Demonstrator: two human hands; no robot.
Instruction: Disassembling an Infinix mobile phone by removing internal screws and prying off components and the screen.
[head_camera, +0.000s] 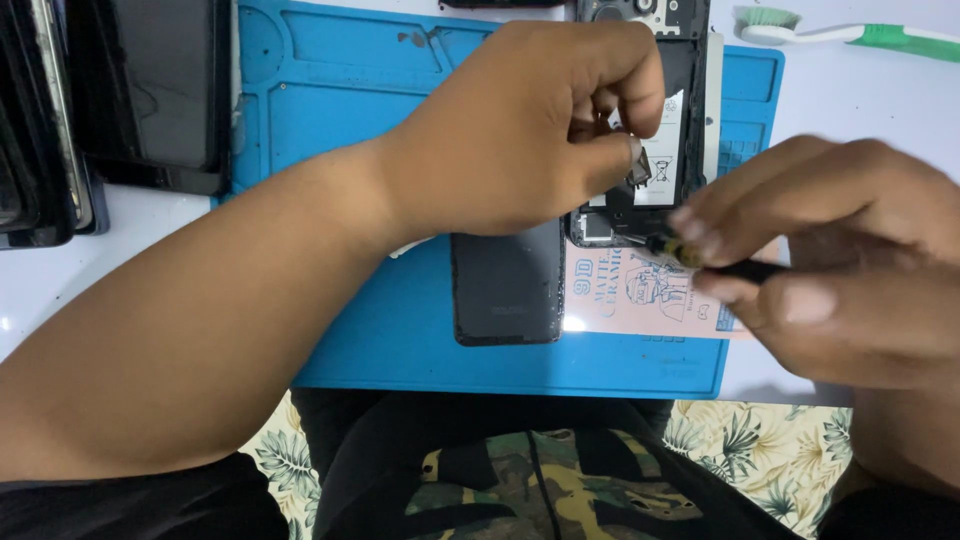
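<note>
1. The left hand (520, 130) lies curled over the opened phone (640, 150), with thumb and forefinger pinched on a small grey part (640, 170) just above the phone's lower end.
2. The right hand (830, 260) grips a black-handled screwdriver (715, 262) in closed fingers; its tip points left to the phone's bottom edge, just beside the pinched part.
3. The phone lies upright on the blue work mat (350, 100), back cover off and white-labelled battery showing, between the two hands.
4. A dark back cover (505, 285) lies on the mat just left of the phone's lower end, and a pink printed packet (635, 295) rests under the screwdriver.
5. The mat's right edge is close behind the right hand; more bare mat shows at the upper left.
6. The left forearm crosses the mat from the lower left; the right wrist comes in from the lower right.
7. Stacked dark screens (120, 100) stand at the far left, and a green and white toothbrush (850, 35) lies on the white table (870, 90) at the upper right.
</note>
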